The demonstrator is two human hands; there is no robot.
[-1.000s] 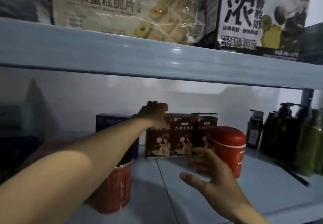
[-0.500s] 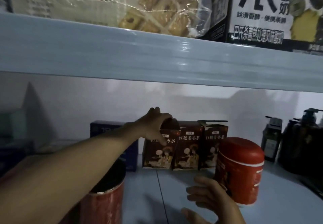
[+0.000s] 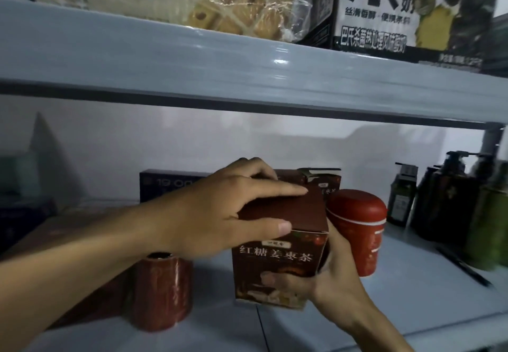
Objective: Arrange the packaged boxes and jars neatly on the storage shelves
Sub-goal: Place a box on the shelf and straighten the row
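Working over the lower shelf (image 3: 412, 305), you have the brown ginger-jujube tea box (image 3: 275, 263) at its front, just beside the red lidded jar (image 3: 357, 230); whether its base rests on the shelf is unclear. Your left hand (image 3: 220, 214) curls over the top panel, thumb on the front edge, and your right hand (image 3: 330, 277) cups the lower right corner. It looks like a light, thin carton that dents easily: take it by edges and corners, not the flat faces, and squeeze gently.
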